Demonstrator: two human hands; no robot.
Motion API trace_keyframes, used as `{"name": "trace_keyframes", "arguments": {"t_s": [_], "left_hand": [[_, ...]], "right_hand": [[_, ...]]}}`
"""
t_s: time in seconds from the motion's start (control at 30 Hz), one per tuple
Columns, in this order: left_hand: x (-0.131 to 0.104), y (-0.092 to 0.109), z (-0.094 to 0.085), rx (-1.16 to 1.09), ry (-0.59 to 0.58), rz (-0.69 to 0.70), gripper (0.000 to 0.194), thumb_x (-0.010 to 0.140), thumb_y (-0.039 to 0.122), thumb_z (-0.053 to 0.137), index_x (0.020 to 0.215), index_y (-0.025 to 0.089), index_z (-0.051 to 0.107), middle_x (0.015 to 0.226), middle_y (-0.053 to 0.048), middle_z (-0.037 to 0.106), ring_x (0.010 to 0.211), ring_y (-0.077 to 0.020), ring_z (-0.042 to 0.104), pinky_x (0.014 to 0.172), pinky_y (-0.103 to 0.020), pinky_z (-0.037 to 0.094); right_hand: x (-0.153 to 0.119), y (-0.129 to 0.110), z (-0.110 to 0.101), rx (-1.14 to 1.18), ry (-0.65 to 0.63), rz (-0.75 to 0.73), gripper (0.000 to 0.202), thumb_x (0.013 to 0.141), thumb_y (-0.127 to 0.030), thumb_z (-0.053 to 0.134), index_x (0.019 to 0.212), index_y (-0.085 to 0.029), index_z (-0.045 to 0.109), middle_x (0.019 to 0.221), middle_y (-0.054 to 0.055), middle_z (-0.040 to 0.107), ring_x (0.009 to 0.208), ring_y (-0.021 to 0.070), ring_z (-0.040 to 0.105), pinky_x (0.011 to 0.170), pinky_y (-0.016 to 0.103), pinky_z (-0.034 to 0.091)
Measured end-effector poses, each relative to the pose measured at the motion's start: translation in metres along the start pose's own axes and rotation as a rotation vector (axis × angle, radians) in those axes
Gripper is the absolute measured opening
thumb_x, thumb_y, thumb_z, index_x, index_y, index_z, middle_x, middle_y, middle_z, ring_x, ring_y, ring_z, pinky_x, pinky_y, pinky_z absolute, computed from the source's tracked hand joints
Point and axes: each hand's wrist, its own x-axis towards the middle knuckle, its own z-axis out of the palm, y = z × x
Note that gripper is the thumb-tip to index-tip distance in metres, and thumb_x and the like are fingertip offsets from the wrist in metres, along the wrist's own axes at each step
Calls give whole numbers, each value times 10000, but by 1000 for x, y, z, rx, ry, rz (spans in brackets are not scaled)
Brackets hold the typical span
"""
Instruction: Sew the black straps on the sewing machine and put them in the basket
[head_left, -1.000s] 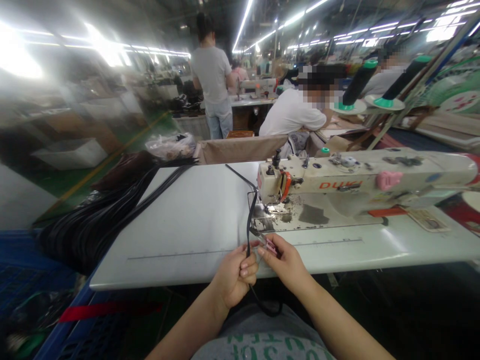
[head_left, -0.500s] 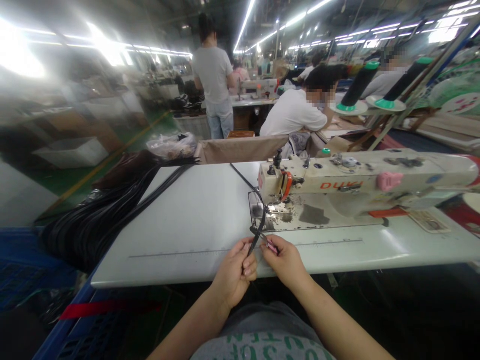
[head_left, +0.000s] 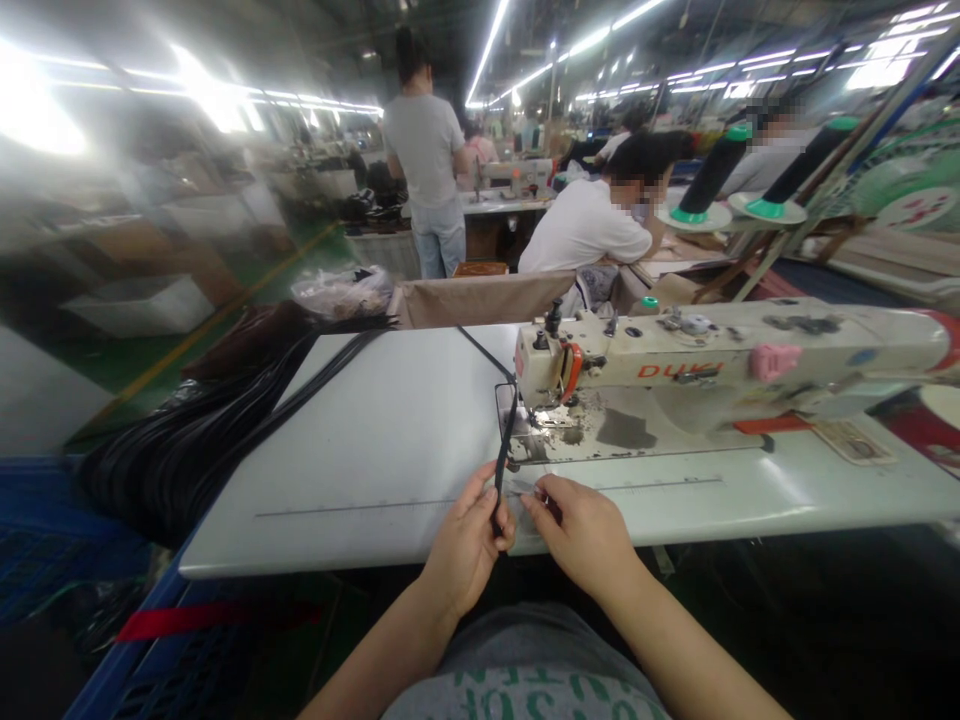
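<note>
My left hand (head_left: 472,530) is closed on a narrow black strap (head_left: 508,435). From my fingers the strap runs up past the needle area and back over the tabletop. My right hand (head_left: 585,525) is closed around small thread snips (head_left: 523,487), whose pale blades point left toward the strap; the handle is mostly hidden in my fingers. Just beyond both hands stands a white sewing machine (head_left: 697,365) with a worn metal needle plate (head_left: 551,425).
A thick bundle of black straps (head_left: 172,470) hangs over the table's left side above a blue crate (head_left: 150,660). Two black thread cones (head_left: 716,180) stand behind the machine. A beige fabric-lined bin (head_left: 465,300) lies beyond the table (head_left: 360,430). Co-workers are farther back.
My right hand has turned, and the snips' blades have come down off the strap. The strap's near stretch has shifted slightly left and straightened in my left hand.
</note>
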Motion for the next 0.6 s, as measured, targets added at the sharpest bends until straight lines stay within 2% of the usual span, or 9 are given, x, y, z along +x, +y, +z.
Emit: {"name": "trace_keyframes", "arguments": {"t_s": [0.23,0.4,0.5,0.6], "left_hand": [[-1,-7,2,107,-11,39,789,798,398,838,1477,222,476,750,26,545,673,-128,526,566,-231,357],[-1,-9,2,136,-14,28,794,805,410,830,1488,217,473,744,21,549,687,-139,535,564,-236,368],[-1,-9,1,119,-22,44,754,816,429,823,1459,208,498,748,19,561,682,-136,547,582,-239,394],[3,-8,1,70,-14,49,574,809,426,840,1272,161,625,754,9,569,700,-127,565,643,-245,456]], "right_hand": [[-2,-8,1,-201,97,-73,238,999,-356,586,819,-213,648,711,22,713,661,178,643,618,314,289],[-6,-4,5,-235,174,-132,323,1047,-358,507,787,-215,637,689,32,688,656,176,621,637,318,300],[-5,4,5,-179,194,-81,329,1056,-396,480,822,-214,622,712,39,677,683,187,615,640,307,319],[-4,13,3,-2,105,-35,368,1038,-471,480,778,-225,568,727,40,649,685,192,590,634,296,354]]}}
